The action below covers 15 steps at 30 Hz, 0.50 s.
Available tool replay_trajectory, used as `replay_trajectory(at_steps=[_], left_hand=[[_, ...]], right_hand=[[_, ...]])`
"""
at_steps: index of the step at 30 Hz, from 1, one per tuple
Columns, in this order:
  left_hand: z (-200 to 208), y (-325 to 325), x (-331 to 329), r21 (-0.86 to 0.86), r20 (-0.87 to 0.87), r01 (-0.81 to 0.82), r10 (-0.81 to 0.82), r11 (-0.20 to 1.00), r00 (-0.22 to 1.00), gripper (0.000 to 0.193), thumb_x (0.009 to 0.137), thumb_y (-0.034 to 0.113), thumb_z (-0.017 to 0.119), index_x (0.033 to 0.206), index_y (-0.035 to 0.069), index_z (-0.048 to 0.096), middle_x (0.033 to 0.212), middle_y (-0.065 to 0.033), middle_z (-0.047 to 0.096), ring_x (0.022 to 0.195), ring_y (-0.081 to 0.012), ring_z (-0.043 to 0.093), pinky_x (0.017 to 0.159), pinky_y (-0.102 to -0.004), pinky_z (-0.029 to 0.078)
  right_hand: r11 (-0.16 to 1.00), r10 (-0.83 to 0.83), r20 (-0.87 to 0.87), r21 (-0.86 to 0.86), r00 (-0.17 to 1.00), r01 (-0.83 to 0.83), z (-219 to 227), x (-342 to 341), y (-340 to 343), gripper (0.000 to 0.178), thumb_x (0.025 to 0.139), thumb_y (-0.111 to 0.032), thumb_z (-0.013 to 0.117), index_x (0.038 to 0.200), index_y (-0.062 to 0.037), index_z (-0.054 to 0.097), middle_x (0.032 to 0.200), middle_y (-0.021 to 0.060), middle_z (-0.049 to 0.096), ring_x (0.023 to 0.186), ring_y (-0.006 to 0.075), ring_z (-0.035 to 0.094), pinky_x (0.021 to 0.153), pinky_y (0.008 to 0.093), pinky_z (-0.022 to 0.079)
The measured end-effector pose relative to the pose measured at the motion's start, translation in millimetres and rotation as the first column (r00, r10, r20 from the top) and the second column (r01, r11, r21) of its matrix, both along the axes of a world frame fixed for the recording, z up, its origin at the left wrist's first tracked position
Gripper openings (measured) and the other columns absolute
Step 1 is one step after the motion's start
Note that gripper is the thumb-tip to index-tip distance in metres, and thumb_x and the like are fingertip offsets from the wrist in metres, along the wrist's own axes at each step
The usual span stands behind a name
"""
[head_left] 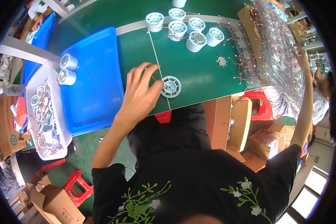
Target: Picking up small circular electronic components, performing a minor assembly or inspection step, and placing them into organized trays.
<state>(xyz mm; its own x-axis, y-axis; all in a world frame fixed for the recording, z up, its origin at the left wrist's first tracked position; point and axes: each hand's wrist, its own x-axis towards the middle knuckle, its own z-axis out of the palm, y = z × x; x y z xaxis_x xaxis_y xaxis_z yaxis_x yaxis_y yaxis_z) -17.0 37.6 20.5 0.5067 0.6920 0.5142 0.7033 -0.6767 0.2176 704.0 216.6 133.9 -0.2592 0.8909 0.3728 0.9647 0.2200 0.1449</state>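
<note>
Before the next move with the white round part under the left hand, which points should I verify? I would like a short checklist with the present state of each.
1. Left hand touches the white round part: ok.
2. Part lies flat on the green table: ok.
3. Part sits back from the table's near edge: not ok, it is close.
4. Right hand is at the stack of clear trays: ok.
5. Right hand holds something: cannot tell.
6. Blue tray has bare room: ok.
</note>
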Motion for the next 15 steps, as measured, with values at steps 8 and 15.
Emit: replay_trajectory(at_steps=[8,15], left_hand=[[-17.1,-21.0,-4.1,-0.264,0.299,-0.121,0.201,0.957,0.933,0.012,0.075,0.001,0.068,0.084,0.005,0.062,0.094,-0.0064,0.064,0.094,-0.0292,0.058,0.085,-0.044,0.041],[-26.1,-19.8,0.5,-0.272,0.366,-0.086,0.185,0.959,0.912,0.011,0.079,0.0,0.065,0.087,0.006,0.061,0.09,-0.0048,0.067,0.098,-0.0276,0.061,0.095,-0.0495,0.038]], right_hand=[[0.917,-0.396,0.062,0.088,0.916,0.39,24.0,-54.8,-11.7,0.036,0.087,-0.031,0.064,0.121,-0.0189,0.061,0.106,0.0112,0.068,0.096,0.0325,0.065,0.082,0.0364,0.05],[0.71,-0.25,-0.438,0.524,0.863,0.471,67.7,-134.8,-33.7,0.04,0.092,-0.035,0.055,0.124,-0.0118,0.059,0.114,0.0092,0.066,0.104,0.029,0.064,0.089,0.0387,0.049]])
